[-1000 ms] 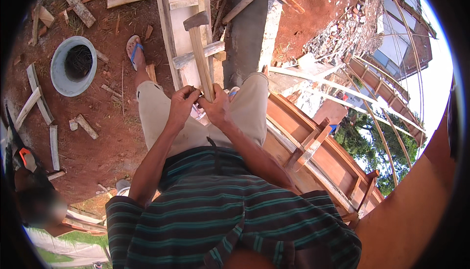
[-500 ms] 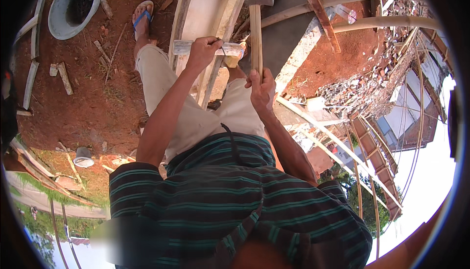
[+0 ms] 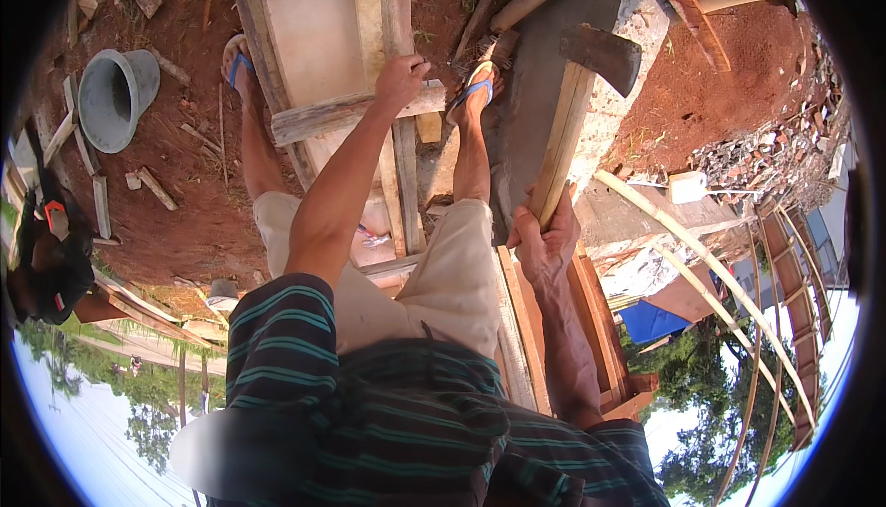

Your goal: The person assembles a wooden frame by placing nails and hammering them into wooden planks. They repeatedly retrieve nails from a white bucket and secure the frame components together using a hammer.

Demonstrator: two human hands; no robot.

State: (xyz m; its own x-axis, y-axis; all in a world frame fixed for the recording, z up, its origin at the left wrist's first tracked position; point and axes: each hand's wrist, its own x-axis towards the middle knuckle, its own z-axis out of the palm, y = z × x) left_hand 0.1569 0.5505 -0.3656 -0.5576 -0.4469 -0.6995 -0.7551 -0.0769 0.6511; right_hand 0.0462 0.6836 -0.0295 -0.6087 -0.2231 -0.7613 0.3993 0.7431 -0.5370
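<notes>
My right hand [image 3: 548, 230] is wrapped round the wooden handle of a hammer [image 3: 565, 129]. Its dark metal head points away from me and up to the right, apart from any timber. With fingers pinched together, my left hand [image 3: 402, 83] is at the right part of a short weathered board [image 3: 346, 114]. What those fingers hold, if anything, is hidden. The board lies across a long wooden frame with a pale panel [image 3: 318, 41] between its rails. A small wood block [image 3: 428, 127] shows under the board's right end.
My sandalled feet stand either side of the frame. A grey bucket [image 3: 118, 101] lies tilted on the red soil at left, among wood scraps. A concrete ledge [image 3: 544, 55] runs along the right, with bamboo poles and rubble beyond. Another person [image 3: 55, 249] is at the far left.
The hammer has moved right and its head appears larger. My left hand remains at the board, and a thin dark piece seen by its fingers earlier no longer shows. The view has shifted.
</notes>
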